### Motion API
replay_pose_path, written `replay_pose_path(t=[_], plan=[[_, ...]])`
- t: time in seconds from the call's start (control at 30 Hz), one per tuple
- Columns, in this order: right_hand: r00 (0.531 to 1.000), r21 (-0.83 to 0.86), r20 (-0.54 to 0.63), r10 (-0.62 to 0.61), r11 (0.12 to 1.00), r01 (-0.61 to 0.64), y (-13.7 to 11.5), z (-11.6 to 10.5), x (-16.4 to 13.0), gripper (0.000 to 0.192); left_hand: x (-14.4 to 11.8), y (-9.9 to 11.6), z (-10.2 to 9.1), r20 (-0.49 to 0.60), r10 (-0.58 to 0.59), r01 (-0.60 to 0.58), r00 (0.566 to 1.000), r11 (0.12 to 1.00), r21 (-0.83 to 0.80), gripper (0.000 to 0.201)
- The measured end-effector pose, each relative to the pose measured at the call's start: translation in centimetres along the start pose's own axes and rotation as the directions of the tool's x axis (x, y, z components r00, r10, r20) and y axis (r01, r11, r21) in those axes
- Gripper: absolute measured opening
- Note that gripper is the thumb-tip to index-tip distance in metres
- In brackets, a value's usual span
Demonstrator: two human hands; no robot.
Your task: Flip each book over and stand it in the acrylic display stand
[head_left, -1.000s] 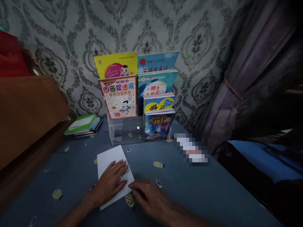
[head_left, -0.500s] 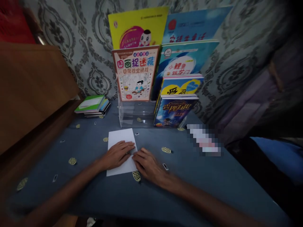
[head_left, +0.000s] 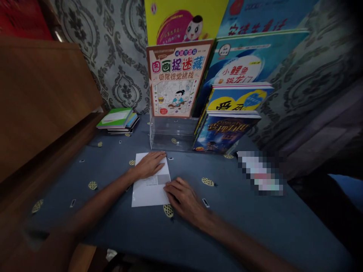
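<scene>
A white sheet of paper, seemingly folded, lies flat on the table, with faint print and a grey block near its middle. My left hand rests palm down across the upper part of the sheet, fingers stretched toward its right edge. At the lower right edge of the paper, my right hand has its fingers bent and drawn together on that edge. The undersides of its fingertips are hidden.
A clear acrylic rack at the back holds several children's books. A small stack of booklets lies to its left. A blurred-out item is at the right. A brown wooden panel borders the left side.
My left hand has slid up the paper toward its far edge, uncovering the printed area. My right hand stays at the right edge. The view has shifted closer to the books.
</scene>
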State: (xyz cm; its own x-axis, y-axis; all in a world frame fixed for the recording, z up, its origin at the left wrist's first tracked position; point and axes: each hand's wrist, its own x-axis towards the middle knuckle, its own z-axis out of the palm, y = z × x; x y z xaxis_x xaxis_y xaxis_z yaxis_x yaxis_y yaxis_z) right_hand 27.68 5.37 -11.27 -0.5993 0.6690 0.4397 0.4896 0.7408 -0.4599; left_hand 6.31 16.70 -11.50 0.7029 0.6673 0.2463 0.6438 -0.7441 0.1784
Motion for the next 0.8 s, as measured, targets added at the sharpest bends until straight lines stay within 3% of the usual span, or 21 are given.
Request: replay_pose_path(t=[0.17,0.4,0.63,0.8], plan=[[1.000,0.049,0.006,0.024,0.998,-0.024,0.7,0.0,0.4,0.023,-0.5,0.7,0.4,-0.017,0.024,-0.025,1.000,0.999,-0.033,0.046],[0.999,-0.064,0.034,0.035,0.997,-0.033,3.0,0.7,3.0,0.025,-1.3,1.2,0.8,-0.038,0.149,-0.153,0.988,0.977,-0.151,0.043],[0.998,-0.176,0.049,0.029,0.984,-0.020,4.0,1.3,4.1,0.033,-2.1,-0.1,1.0,-0.108,0.073,-0.086,0.991,0.990,-0.114,0.041],[0.997,-0.266,0.065,0.036,0.964,-0.017,3.9,1.6,3.8,0.038,-4.4,-1.5,0.0,-0.113,0.012,-0.021,0.994,0.997,-0.081,0.040]])
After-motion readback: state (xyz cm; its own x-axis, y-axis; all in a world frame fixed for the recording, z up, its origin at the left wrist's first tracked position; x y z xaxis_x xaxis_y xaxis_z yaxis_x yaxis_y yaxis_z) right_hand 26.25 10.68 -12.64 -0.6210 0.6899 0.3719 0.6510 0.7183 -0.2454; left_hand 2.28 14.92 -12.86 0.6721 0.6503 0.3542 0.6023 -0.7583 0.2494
